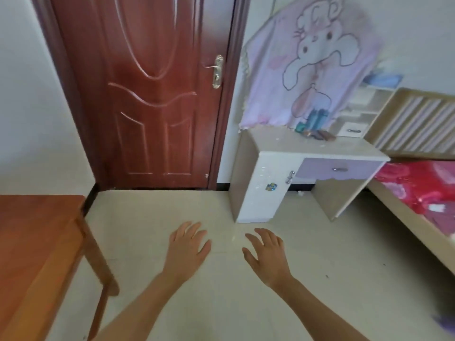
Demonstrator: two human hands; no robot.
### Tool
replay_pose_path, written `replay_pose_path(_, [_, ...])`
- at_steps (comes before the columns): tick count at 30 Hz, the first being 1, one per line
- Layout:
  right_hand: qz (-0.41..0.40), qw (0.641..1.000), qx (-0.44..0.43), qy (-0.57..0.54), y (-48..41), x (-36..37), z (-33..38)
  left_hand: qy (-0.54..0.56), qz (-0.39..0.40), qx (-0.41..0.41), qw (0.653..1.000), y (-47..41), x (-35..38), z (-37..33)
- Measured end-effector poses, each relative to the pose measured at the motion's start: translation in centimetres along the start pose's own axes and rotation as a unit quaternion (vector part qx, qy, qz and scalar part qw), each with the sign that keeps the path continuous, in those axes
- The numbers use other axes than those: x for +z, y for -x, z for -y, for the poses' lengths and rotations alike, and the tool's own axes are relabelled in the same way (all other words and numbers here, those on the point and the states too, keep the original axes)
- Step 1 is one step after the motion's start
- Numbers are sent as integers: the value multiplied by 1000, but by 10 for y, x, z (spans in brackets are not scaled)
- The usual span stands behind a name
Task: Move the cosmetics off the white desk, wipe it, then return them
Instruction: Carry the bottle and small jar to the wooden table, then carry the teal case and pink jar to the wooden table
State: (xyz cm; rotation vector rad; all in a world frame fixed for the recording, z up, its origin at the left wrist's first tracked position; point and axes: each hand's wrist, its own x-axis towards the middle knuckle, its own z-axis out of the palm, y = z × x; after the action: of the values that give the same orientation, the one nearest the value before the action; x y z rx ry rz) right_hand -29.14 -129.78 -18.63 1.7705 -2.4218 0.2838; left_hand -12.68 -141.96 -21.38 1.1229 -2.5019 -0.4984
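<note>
Nearest the camera, left hand [188,247] and right hand [267,254] are out over the floor, fingers spread loose, nothing held. Reads as approach; no step started yet. Brown wooden table [37,242] at left, likely the spot to park items. Farther off, white desk [307,148] against the wall. Cosmetics [315,119] are clustered at the back edge of its top, right of centre, just under the hanging pink cloth [307,57]. Hands well apart from them. No wiping rag seen.
</note>
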Motion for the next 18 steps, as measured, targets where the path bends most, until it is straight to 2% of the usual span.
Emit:
replay_pose_path(6, [-26, 996, 79, -17, 35, -29, -154, 52, 0, 45, 998, -48, 69, -139])
replay_pose_path(9, [-10, 993, 112, -33, 39, -43, -216, 66, -15, 53, 996, -69, 90, -192])
replay_pose_path(13, [-37, 991, 120, -48, 35, -54, -273, 75, -50, 55, 994, -98, 100, -238])
replay_pose_path(18, [-55, 988, 136, -53, 9, -60, -317, 68, -66, 70, 993, -149, 106, -261])
